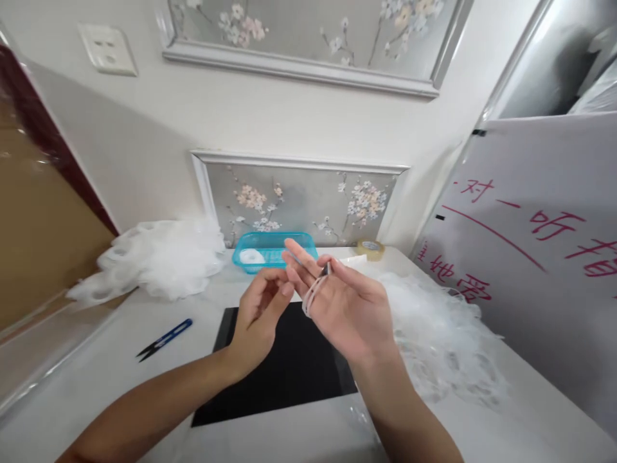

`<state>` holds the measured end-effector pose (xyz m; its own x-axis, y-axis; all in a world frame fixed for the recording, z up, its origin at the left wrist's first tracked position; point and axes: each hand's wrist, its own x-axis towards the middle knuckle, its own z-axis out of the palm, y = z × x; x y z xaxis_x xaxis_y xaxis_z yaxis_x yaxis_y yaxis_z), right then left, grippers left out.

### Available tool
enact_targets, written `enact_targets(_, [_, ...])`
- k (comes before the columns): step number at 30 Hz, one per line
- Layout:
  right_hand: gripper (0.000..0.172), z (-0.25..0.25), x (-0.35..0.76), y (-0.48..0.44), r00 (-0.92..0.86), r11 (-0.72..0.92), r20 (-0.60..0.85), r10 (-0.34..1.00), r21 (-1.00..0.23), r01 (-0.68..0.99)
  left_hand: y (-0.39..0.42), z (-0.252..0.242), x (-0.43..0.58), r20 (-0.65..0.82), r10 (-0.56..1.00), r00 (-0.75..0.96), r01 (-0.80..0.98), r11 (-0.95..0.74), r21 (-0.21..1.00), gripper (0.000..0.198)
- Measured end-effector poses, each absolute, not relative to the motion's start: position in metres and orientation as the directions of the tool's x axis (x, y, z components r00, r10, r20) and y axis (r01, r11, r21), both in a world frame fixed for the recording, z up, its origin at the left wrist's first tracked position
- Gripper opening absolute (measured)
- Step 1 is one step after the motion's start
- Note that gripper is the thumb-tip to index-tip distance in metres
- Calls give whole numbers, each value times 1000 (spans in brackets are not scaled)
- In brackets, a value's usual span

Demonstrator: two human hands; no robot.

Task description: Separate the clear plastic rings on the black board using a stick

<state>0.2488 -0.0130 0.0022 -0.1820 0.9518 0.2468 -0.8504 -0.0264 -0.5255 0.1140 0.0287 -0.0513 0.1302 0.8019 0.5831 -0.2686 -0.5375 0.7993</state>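
Observation:
My right hand (344,308) is palm up above a black mat (289,366), some fingers stretched out. Its thumb presses a small dark, metal-looking piece (326,269) against a finger; the kind of piece is too small to tell. A thin whitish band (311,296) loops across the fingers of the same hand. My left hand (260,318) is beside it, thumb and fingers closed close to the right fingertips. Whatever those left fingers hold, if anything, is hidden.
Blue-handled thread snips (164,339) lie left of the mat. A blue basket (235,257) holding a white roll stands by the wall, with a tape roll (370,249) to its right. White gauzy heaps (166,257) flank both sides. A handwritten board (520,257) borders the right.

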Motion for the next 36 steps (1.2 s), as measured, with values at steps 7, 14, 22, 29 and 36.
enact_targets(7, [12, 0, 210, -25, -285, -51, 279, 917, -628, -777, -4, -18, 70, 522, 805, 281, 182, -579, 795, 18])
enact_targets(14, [13, -11, 223, -2, -513, -204, 263, 817, -700, -684, 21, -9, 45, 377, 862, 338, 82, -426, 901, 19])
enact_targets(22, [18, -39, 251, 32, -694, 13, -13, 720, -999, 32, 28, 16, -12, 438, 891, 120, 177, -454, 874, 17])
enact_targets(29, [22, -100, 210, 62, -525, 253, -523, 671, -504, 826, 24, 16, -4, 418, 868, 268, 185, -472, 862, 14])
enact_targets(36, [18, -72, 199, 26, -405, 335, -84, 910, -425, 841, 35, 5, 6, 330, 869, 368, 67, -379, 923, 16])
